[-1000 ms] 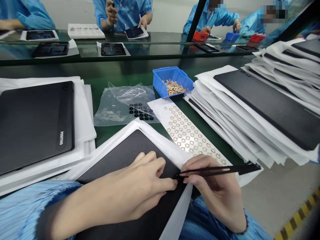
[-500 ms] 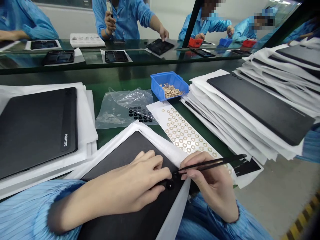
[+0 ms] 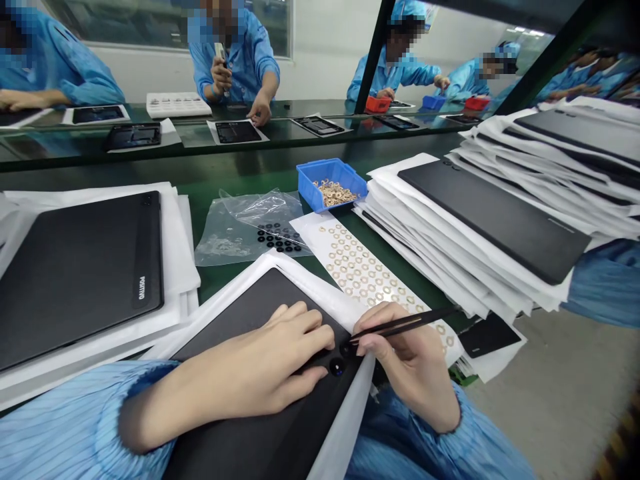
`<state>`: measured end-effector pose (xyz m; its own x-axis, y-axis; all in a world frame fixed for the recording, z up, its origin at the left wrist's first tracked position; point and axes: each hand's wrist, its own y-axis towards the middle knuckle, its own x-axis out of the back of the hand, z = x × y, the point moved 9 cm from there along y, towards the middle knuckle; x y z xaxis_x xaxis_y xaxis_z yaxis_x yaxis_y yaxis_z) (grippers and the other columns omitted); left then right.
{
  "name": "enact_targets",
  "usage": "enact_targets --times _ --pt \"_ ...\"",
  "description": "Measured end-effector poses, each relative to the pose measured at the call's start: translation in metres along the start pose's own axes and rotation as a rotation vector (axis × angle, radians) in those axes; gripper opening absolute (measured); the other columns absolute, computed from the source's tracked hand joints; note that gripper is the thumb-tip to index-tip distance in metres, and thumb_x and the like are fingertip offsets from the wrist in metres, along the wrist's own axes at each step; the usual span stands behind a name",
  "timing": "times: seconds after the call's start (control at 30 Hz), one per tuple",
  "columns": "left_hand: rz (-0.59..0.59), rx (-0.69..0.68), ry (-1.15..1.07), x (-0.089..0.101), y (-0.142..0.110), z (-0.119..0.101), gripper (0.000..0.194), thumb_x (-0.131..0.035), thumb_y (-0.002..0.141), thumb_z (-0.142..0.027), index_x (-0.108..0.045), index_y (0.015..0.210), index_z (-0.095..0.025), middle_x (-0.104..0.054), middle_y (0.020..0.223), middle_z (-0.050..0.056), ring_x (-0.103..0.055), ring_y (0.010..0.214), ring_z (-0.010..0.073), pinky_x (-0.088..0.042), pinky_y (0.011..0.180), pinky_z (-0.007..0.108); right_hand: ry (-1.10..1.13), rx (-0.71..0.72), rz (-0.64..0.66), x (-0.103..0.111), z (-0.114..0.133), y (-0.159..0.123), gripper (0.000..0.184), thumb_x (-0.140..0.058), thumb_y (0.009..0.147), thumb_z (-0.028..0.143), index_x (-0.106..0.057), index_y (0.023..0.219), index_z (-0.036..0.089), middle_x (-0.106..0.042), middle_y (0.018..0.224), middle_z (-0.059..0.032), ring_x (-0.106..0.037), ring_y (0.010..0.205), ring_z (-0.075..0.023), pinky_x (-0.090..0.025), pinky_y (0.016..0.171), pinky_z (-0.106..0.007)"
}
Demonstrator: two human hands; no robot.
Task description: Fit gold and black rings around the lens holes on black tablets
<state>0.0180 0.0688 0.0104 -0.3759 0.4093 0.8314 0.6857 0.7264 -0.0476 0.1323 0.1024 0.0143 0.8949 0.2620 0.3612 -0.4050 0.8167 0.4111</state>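
A black tablet back (image 3: 260,447) lies at an angle on white paper in front of me. My left hand (image 3: 280,353) rests on it, fingers bent, thumb and index finger apart beside the round black camera rings (image 3: 337,367) near the edge. Black tweezers (image 3: 407,323) are pinched in my right hand (image 3: 407,363). Their tips point at the upper ring and seem to touch it; whether anything sits between them I cannot make out. A white sheet of gold ring-shaped stickers (image 3: 370,267) lies just behind my right hand.
To the left, another tablet back (image 3: 85,267) tops a paper stack. On the right stand taller stacks of paper-wrapped tablet backs (image 3: 495,217). A clear bag (image 3: 225,233) with black rings and a blue bin (image 3: 325,183) of gold rings lie behind. Co-workers sit across the line.
My left index finger has drawn back slightly from the upper ring, which shows more now. The tweezers stay at it. Across the line, a co-worker's hand has moved left to another tablet frame.
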Motion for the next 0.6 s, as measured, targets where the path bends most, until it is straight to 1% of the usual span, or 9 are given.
enact_targets --times 0.07,0.23,0.37,0.47,0.6 --pt "-0.008 -0.001 -0.010 -0.0002 0.0004 0.0006 0.017 -0.047 0.092 -0.018 -0.048 0.108 -0.021 -0.050 0.098 0.002 -0.042 0.092 0.0185 -0.033 0.085 0.032 0.014 -0.010 -0.005 0.0003 -0.0018 -0.0008 0.006 -0.054 0.088 0.018 -0.058 0.084 0.018 -0.059 0.076 -0.0021 -0.060 0.062 -0.0124 -0.049 0.057 -0.025" --pt "-0.019 0.004 -0.022 0.0002 0.0011 0.0009 0.018 -0.048 0.091 -0.017 -0.046 0.109 -0.022 -0.051 0.098 0.001 -0.044 0.092 0.0178 -0.034 0.084 0.030 -0.040 0.008 0.002 -0.0002 -0.0016 -0.0007 0.005 -0.056 0.087 0.019 -0.059 0.084 0.018 -0.060 0.076 -0.0036 -0.061 0.070 -0.0155 -0.050 0.060 -0.027" --pt "-0.015 0.002 -0.035 0.0000 0.0007 -0.0002 0.018 -0.048 0.092 -0.018 -0.045 0.109 -0.022 -0.050 0.098 0.001 -0.043 0.092 0.0174 -0.033 0.084 0.030 -0.040 0.008 -0.011 0.0000 -0.0022 0.0003 0.006 -0.056 0.087 0.018 -0.059 0.082 0.018 -0.059 0.075 -0.0029 -0.060 0.068 -0.0146 -0.049 0.060 -0.026" --pt "-0.011 0.009 -0.039 -0.0005 0.0008 0.0009 0.018 -0.048 0.092 -0.018 -0.044 0.110 -0.022 -0.048 0.098 0.000 -0.042 0.092 0.0171 -0.032 0.084 0.030 -0.001 -0.010 -0.012 -0.0003 -0.0037 0.0006 0.005 -0.055 0.087 0.019 -0.058 0.083 0.018 -0.059 0.075 -0.0021 -0.060 0.065 -0.0135 -0.049 0.058 -0.026" --pt "0.004 0.014 -0.044 -0.0013 0.0009 0.0018 0.017 -0.047 0.092 -0.017 -0.044 0.109 -0.022 -0.048 0.097 0.000 -0.042 0.091 0.0169 -0.032 0.083 0.030 0.067 -0.023 0.001 0.0012 -0.0033 0.0011 0.012 -0.053 0.089 0.020 -0.058 0.079 0.019 -0.058 0.072 -0.0012 -0.060 0.062 -0.0128 -0.047 0.055 -0.025"
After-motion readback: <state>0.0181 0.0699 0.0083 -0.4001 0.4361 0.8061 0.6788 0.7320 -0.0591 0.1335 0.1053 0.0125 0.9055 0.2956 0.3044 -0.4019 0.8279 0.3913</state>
